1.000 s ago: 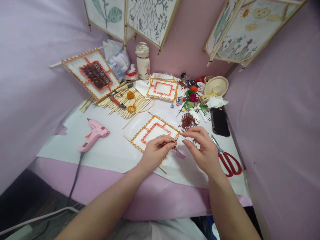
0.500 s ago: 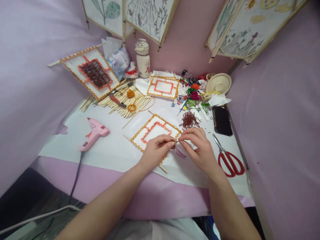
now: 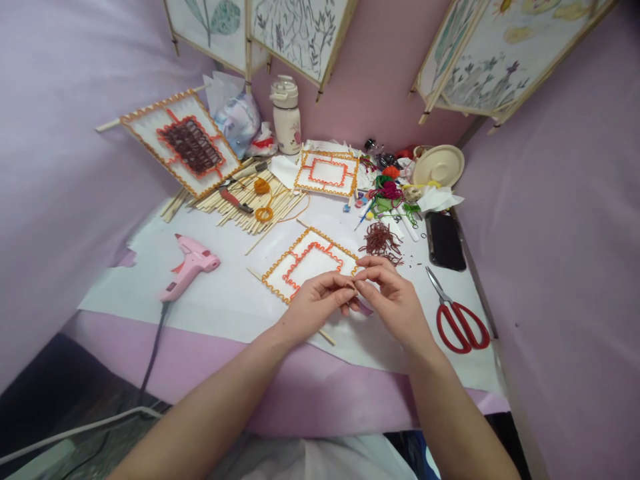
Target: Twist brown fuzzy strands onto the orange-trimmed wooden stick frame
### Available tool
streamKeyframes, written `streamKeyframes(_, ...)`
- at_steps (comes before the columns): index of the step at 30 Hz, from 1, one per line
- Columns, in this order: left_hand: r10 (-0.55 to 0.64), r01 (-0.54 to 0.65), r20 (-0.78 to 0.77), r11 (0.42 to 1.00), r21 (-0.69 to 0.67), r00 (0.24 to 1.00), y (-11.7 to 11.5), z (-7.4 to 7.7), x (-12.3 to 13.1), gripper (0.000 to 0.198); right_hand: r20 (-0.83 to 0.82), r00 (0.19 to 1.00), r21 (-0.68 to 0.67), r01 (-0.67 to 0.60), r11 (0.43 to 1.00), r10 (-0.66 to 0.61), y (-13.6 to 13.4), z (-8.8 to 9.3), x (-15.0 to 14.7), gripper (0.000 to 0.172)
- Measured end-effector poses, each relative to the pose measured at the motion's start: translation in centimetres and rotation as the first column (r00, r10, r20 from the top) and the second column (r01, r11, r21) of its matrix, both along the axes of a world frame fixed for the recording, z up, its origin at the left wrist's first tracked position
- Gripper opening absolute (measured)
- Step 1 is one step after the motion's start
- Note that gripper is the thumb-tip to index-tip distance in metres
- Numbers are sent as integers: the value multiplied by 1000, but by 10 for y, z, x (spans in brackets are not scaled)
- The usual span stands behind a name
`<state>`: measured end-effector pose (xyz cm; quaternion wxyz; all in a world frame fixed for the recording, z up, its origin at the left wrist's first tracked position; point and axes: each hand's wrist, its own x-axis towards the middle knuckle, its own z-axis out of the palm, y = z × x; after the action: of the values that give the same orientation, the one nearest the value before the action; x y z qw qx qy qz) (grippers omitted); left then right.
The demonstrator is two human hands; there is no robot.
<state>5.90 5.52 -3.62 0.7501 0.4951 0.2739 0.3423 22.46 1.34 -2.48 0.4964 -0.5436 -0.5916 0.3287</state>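
Note:
My left hand [image 3: 320,301] and my right hand [image 3: 387,293] meet fingertip to fingertip over the right corner of a square stick frame [image 3: 280,262]. Both are closed in a pinch on short bits of brown yarn, mostly hidden by the fingers. Wavy mustard yarn edges the frame, and a smaller orange-red yarn outline sits inside it; my hands cover its near right side. Just beyond my right hand lies a loose pile of cut brown yarn [image 3: 380,241]. A small purple piece [image 3: 366,309] shows partly beneath my fingers.
Red-handled scissors [image 3: 463,327] and a black phone [image 3: 447,240] lie at the right. A pink glue gun [image 3: 191,263] rests at the left, its cord running off the front edge. Behind are wooden sticks [image 3: 230,217], pliers [image 3: 235,199], a second frame [image 3: 327,173] and a bottle [image 3: 287,120].
My hands have come closer together, the right shifting slightly left. The brown yarn that showed between the fingers is now nearly covered. The tools and frames stay put.

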Motion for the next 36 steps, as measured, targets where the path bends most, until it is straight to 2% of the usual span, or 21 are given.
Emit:
streamKeyframes(5,17,-17,10,1000,17,1000,0,-1,0,20,-249,968,-138,-51,989,16,1,-4,-3,15)
streamKeyframes(9,9,1,74,992,-127,997,-2,0,2,22,-368,930,-223,-99,970,10,0,-10,-7,19)
streamKeyframes(11,8,15,111,978,-208,994,-1,2,2,24,-356,934,-221,-113,969,28,-1,-11,-7,20)
streamKeyframes(13,24,0,97,971,-239,995,1,3,1,26,-229,973,-132,-34,991,3,-1,-7,-5,18)
streamKeyframes(15,55,-54,1,981,-184,998,4,2,0,28,12,997,35,78,996,-79,-2,-1,-1,14)
streamKeyframes(16,80,-88,-70,987,-131,994,5,2,-1,29,146,982,117,103,988,-119,-3,2,0,11)
streamKeyframes(18,134,-141,-200,990,-19,970,6,0,-2,30,352,924,206,79,975,-149,-4,7,2,9)
streamKeyframes(20,158,-154,-266,987,36,951,6,-2,-2,30,426,896,212,32,977,-122,-4,8,1,11)
streamKeyframes(23,123,-127,-273,992,1,954,3,-1,0,31,350,932,189,33,981,-99,-4,6,-4,11)
streamKeyframes(28,104,-130,-235,987,-94,966,0,3,3,33,81,994,93,68,993,-76,-3,-1,-12,9)
streamKeyframes(36,129,-156,-169,975,-158,977,-2,-3,4,28,-220,972,-11,77,997,-77,-3,-4,-20,9)
